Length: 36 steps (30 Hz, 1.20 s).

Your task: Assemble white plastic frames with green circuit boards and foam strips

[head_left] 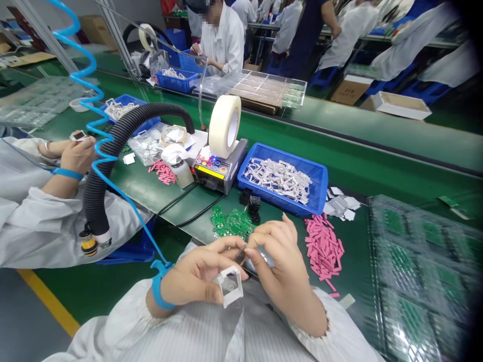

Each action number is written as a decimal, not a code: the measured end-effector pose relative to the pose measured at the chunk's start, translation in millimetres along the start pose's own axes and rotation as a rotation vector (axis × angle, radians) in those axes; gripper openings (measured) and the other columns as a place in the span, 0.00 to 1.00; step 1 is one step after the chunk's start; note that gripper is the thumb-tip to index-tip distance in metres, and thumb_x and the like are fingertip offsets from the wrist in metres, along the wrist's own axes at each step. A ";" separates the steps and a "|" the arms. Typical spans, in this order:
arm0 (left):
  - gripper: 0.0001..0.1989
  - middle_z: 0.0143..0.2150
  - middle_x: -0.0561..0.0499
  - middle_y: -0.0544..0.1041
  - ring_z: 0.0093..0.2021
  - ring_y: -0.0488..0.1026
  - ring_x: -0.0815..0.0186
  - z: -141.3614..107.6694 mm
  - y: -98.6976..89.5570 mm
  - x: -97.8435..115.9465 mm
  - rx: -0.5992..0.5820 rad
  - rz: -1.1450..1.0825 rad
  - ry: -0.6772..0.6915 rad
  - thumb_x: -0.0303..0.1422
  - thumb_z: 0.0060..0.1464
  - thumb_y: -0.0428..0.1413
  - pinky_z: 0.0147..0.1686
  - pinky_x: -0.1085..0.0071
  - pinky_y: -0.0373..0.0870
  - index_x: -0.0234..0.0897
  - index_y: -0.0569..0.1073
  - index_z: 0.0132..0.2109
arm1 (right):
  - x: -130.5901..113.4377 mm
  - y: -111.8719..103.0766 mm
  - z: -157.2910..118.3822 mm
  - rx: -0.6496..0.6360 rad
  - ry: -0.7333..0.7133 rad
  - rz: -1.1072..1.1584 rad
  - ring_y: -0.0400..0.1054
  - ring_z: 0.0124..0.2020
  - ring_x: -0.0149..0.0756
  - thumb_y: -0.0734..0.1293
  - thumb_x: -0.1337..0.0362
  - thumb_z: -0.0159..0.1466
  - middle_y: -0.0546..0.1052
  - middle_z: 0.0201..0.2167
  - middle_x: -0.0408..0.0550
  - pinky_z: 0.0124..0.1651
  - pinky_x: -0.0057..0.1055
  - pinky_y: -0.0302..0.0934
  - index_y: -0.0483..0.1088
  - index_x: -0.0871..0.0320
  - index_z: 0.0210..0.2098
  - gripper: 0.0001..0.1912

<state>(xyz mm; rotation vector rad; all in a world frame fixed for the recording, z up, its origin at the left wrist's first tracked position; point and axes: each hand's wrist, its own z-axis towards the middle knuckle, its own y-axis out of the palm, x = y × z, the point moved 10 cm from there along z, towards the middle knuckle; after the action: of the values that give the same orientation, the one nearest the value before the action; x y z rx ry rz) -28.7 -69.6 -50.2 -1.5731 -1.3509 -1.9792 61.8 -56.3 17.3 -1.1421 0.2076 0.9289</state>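
Low over the bench edge, my left hand [190, 275] holds a small white plastic frame [234, 296] between thumb and fingers, its opening tilted toward me. A blue wrist strap [157, 290] with a coiled cord circles that wrist. Close beside it, the fingertips of my right hand [283, 254] pinch a small dark piece [240, 256], too small to name; my left fingertips are also near it. Just beyond my hands lie loose green circuit boards [230, 221] and a black ribbed part [254, 207]. Pink strips [322, 246] are heaped right of my right hand.
A blue bin [320, 188] of white frames stands beyond my hands, beside a tape dispenser [215, 173] with a tape roll [222, 125]. Clear trays [403, 261] of green boards sit right. A black hose [132, 113] and a co-worker's hands [77, 156] are left.
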 end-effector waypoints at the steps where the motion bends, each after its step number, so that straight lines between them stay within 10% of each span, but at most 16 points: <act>1: 0.18 0.55 0.42 0.65 0.55 0.66 0.49 1.1 -4.6 -6.3 0.039 -0.051 -0.023 0.43 0.39 0.65 0.55 0.55 0.60 0.39 0.81 0.38 | -0.1 2.0 -0.4 -0.031 0.003 -0.009 0.63 0.37 0.36 0.59 0.68 0.64 0.69 0.29 0.41 0.58 0.47 0.40 0.63 0.53 0.30 0.07; 13: 0.18 0.56 0.43 0.70 0.60 0.61 0.44 2.5 -34.0 -39.4 0.209 -0.338 -0.070 0.42 0.39 0.65 0.62 0.52 0.52 0.35 0.80 0.36 | 96.3 60.0 -62.6 -0.423 0.322 -0.300 0.63 0.27 0.36 0.61 0.71 0.61 0.69 0.23 0.45 0.34 0.34 0.52 0.64 0.57 0.22 0.11; 15: 0.17 0.55 0.43 0.70 0.60 0.61 0.46 2.6 -31.9 -39.0 0.189 -0.330 -0.077 0.42 0.40 0.65 0.62 0.53 0.53 0.35 0.80 0.37 | 85.5 52.1 -54.0 -0.405 0.273 -0.257 0.66 0.35 0.39 0.65 0.69 0.60 0.73 0.32 0.47 0.38 0.35 0.54 0.69 0.56 0.35 0.03; 18: 0.17 0.57 0.44 0.66 0.56 0.65 0.50 3.1 -25.0 -35.6 0.141 -0.307 -0.072 0.41 0.40 0.65 0.59 0.58 0.58 0.35 0.80 0.37 | 35.0 29.2 -25.0 -0.303 0.049 -0.177 0.64 0.46 0.41 0.67 0.62 0.60 0.72 0.46 0.51 0.46 0.39 0.54 0.62 0.56 0.52 0.21; 24: 0.17 0.42 0.47 0.71 0.38 0.69 0.65 -1.0 -19.2 -32.4 0.126 -0.281 -0.089 0.40 0.39 0.65 0.38 0.72 0.68 0.36 0.79 0.38 | -18.7 19.1 4.1 -0.115 -0.195 -0.220 0.65 0.41 0.37 0.63 0.64 0.64 0.77 0.36 0.42 0.58 0.50 0.37 0.70 0.50 0.42 0.07; 36: 0.18 0.41 0.41 0.78 0.53 0.69 0.48 3.5 0.7 -19.1 0.029 -0.589 -0.050 0.43 0.35 0.67 0.53 0.51 0.62 0.36 0.79 0.33 | 17.5 55.7 -4.2 -0.126 0.206 1.185 0.68 0.50 0.36 0.72 0.57 0.54 0.77 0.44 0.45 0.53 0.38 0.63 0.66 0.48 0.42 0.18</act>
<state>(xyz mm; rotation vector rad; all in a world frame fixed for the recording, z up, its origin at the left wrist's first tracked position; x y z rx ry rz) -18.9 -73.4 -66.6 -1.3150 -2.0327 -2.2180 33.9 -45.0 -32.8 -1.2023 1.0813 1.8654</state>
